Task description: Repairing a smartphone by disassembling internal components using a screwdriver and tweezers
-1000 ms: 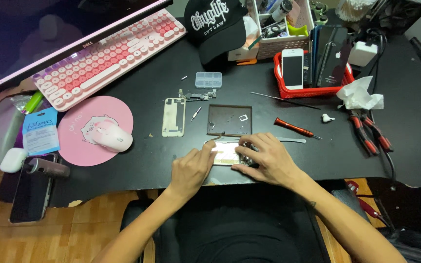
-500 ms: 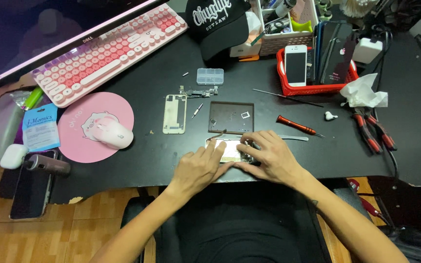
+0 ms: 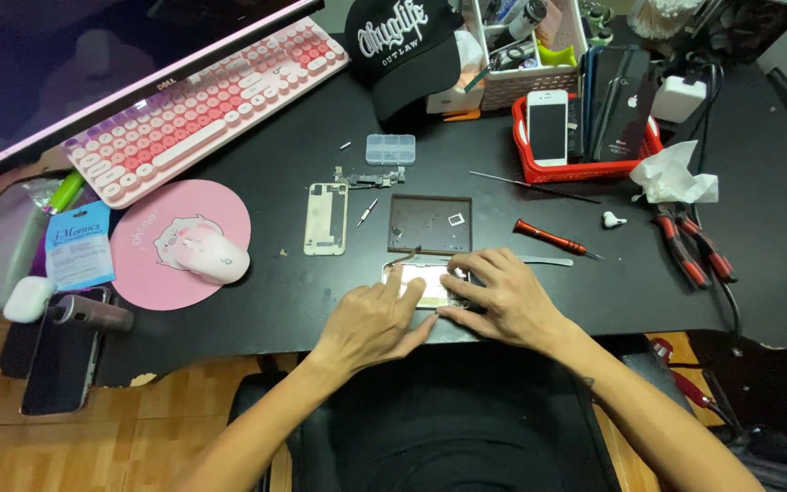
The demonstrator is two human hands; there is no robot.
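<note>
Two hands, the left hand [image 3: 371, 321] and right hand [image 3: 501, 296], rest with spread fingers on an opened phone [image 3: 421, 281] at the desk's [image 3: 758, 273] near edge; behind, a red basket [image 3: 585, 167] holds upright phones.

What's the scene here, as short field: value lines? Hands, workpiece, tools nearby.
left hand: flat on the near edge of the opened phone
right hand: fingers on the phone's right side
surface: black desk
dark mat: just behind the phone, small parts on it
screwdriver: red handle, right of the mat
phone back plate: left of the mat
pliers: red grips, far right
mouse: pink, on a round pink pad
</note>
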